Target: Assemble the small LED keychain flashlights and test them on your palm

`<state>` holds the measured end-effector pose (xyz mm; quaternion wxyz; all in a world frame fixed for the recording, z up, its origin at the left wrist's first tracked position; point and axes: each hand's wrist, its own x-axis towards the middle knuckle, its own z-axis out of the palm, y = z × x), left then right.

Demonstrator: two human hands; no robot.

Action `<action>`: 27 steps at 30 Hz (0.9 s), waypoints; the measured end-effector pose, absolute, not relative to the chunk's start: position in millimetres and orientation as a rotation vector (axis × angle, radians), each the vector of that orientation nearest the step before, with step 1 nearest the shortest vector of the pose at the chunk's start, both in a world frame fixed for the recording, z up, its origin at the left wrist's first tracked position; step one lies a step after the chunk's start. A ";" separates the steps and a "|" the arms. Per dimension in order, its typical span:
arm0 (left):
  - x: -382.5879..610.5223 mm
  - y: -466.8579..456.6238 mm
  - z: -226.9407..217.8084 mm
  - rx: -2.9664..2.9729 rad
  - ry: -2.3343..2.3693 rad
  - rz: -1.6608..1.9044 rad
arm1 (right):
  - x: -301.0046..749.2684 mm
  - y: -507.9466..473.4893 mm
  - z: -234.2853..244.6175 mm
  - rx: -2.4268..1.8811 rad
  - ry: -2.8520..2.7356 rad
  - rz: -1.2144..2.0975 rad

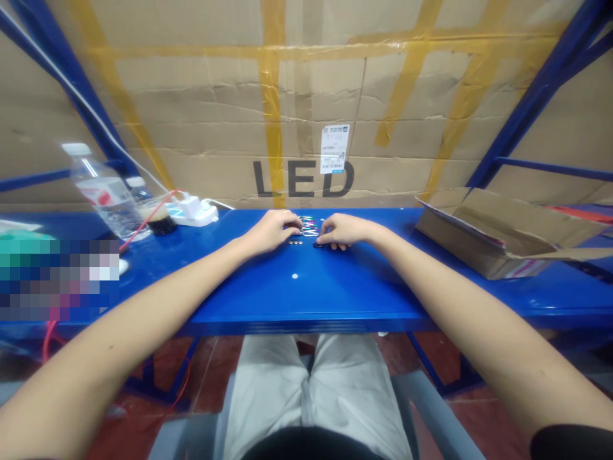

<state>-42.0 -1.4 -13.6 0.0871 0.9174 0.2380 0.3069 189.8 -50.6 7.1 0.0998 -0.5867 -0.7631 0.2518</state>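
Metal pieces (309,226), small, shiny and many-coloured, lie in a short column on the blue desk (268,291), between a person's two hands. They look light, stiff and rather slippery, hard to damage, and best pinched by their outer ends. The left hand (272,230) bends its fingers at their left side; whether these grip a piece cannot be told. The right hand (347,230) curls opposite, fingertips at a dark item (317,245); whether it is held cannot be told either. Just beside the left hand sit tiny gold discs (295,243), easily scattered by a stray knuckle. Nearer the person lies a white dot (294,276). Farther left stand a large bottle (109,199), a small bottle (157,217) and a power strip (196,212); to the right, an open carton (472,248). Behind, cardboard (201,140) marked LED limits forward reach
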 end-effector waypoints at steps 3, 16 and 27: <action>-40.5 -3.4 -14.6 2.753 0.706 0.916 | 189.3 -52.2 8.5 -1.759 -2.360 0.559; -35.0 -16.1 -11.0 2.760 0.645 1.000 | 170.7 -52.9 -2.2 -1.239 -1.814 1.074; -34.2 -16.6 -15.2 2.613 0.679 1.099 | 166.5 -56.3 -3.1 -1.115 -1.671 1.278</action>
